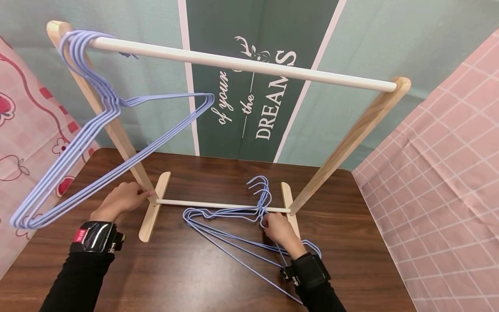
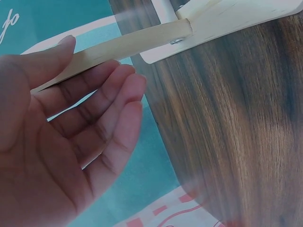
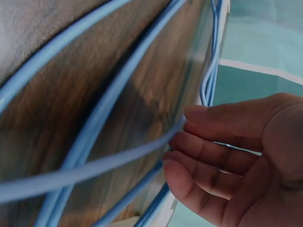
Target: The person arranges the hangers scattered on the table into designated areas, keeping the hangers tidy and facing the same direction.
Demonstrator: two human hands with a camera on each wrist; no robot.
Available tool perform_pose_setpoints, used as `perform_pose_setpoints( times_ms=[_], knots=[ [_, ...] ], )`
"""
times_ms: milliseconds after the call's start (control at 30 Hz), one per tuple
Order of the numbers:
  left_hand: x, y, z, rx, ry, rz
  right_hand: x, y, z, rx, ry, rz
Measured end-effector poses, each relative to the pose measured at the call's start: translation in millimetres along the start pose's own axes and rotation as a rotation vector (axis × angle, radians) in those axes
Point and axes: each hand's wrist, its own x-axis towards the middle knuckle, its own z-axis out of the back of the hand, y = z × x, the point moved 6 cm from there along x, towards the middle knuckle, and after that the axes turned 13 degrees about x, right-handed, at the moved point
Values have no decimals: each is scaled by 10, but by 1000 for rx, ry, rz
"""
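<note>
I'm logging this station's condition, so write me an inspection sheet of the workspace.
Surface: dark wood-grain table.
Job's things: wooden rack stands upright; hanging hangers bunch at the left end of its top rail; lower hangers overlap its bottom rail in the head view.
Clutter: nothing seen.
Grippers: left hand grips the rack's left post near its foot; right hand pinches the lower hangers near their hooks.
Cables: nothing seen.
Surroundings: lettered green backdrop behind, pink fruit-print cloth left, pink grid cloth right.
</note>
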Motion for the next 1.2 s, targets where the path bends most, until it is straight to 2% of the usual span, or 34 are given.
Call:
perform_pose_setpoints(
  times_ms=[233,567,867,1033,1200],
  knots=[
    [5,-21,12,-1,-10,-13,-24,70,-34,-61,-39,11],
    [8,-25,25,-4,2,-31,-11,37,-57,-115,-41,-72],
    [14,-7,26,2,-4,-61,-40,52,16,-55,-11,-52],
    [17,-3,24,4,-2,-56,-46,81,85,-38,7,-39],
    [10,-5,19,-13,6,-44,-52,147,169,-13,17,18]
  ],
)
